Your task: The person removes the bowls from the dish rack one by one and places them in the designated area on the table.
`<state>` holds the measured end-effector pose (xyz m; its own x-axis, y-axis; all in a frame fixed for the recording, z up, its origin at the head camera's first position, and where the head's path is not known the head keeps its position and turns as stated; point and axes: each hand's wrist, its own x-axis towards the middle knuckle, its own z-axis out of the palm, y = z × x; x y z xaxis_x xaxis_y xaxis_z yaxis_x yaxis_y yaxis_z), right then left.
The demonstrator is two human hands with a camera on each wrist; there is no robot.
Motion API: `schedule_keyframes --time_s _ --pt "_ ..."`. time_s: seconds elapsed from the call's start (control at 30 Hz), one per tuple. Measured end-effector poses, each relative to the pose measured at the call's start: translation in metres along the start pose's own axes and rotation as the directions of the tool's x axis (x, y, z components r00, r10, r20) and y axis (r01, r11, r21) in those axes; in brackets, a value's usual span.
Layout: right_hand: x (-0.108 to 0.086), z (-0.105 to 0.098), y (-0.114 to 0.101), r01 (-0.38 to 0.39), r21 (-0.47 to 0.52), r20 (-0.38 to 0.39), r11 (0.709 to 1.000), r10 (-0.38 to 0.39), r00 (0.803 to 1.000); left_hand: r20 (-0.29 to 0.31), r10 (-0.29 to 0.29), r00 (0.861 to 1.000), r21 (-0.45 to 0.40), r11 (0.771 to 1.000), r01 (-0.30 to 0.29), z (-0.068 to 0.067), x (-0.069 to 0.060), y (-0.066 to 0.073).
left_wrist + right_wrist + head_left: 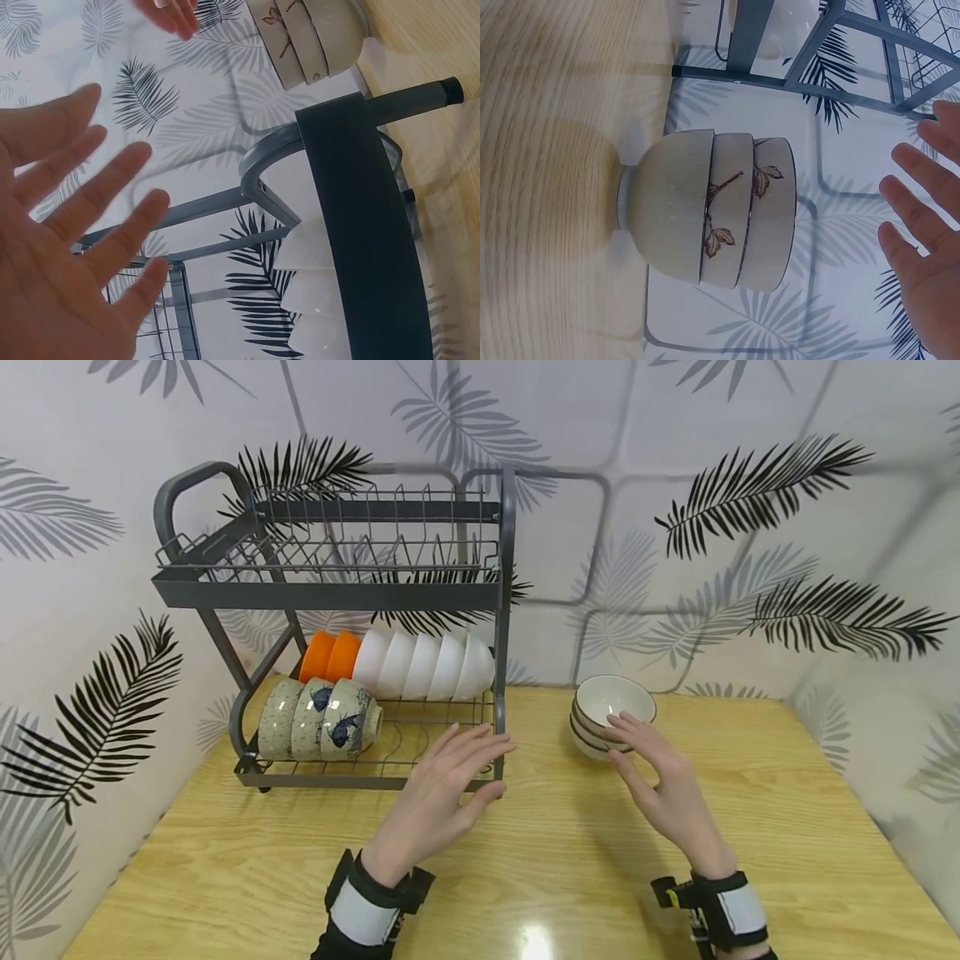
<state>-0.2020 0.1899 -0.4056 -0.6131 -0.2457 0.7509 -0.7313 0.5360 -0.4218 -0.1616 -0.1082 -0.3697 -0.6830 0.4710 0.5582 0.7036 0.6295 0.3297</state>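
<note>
A stack of three cream bowls (671, 202) with dark rims and brown leaf sprigs stands upright on the table to the right of the dish rack. My right hand (667, 781) hovers just above and beside this stack, fingers spread; in the right wrist view a gap separates the fingers (919, 210) from the rims. My left hand (442, 789) is held in the air before the rack's lower right corner, fingers extended, with nothing in it. The left wrist view shows its palm (60, 277) facing the camera.
The two-tier dark grey dish rack (322, 597) stands at the back left. On its lower tier, orange bowls (330, 653) and several white bowls (423, 664) lie tilted in a row behind speckled bowls with blue fish (345, 722). A patterned wall (705, 635) borders the wooden table (555, 860).
</note>
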Motion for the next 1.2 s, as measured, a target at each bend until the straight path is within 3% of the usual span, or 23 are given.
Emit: schedule_keyframes --time_s 0.23,0.43,0.63,0.87,1.2 --pt "0.0 -0.001 -0.002 0.01 0.013 -0.009 1.0 -0.01 1.0 -0.032 -0.084 0.996 -0.011 0.996 0.083 0.004 0.001 0.0" --pt "0.002 -0.001 0.002 0.052 0.057 -0.087 0.997 -0.047 0.995 -0.06 -0.126 0.99 -0.03 0.992 0.125 0.006 0.001 -0.002" --pt "0.005 -0.005 0.004 0.056 0.069 -0.127 0.996 -0.047 0.991 -0.077 -0.198 0.977 -0.063 0.979 0.193 0.007 -0.001 -0.005" --pt "0.003 -0.007 0.007 0.048 0.072 -0.124 0.996 -0.039 0.991 -0.111 -0.237 0.965 -0.12 0.967 0.223 0.007 -0.004 -0.012" --pt "0.003 -0.005 0.006 0.079 0.091 -0.146 0.993 -0.065 0.987 -0.149 -0.316 0.937 -0.184 0.94 0.288 -0.006 -0.009 -0.028"
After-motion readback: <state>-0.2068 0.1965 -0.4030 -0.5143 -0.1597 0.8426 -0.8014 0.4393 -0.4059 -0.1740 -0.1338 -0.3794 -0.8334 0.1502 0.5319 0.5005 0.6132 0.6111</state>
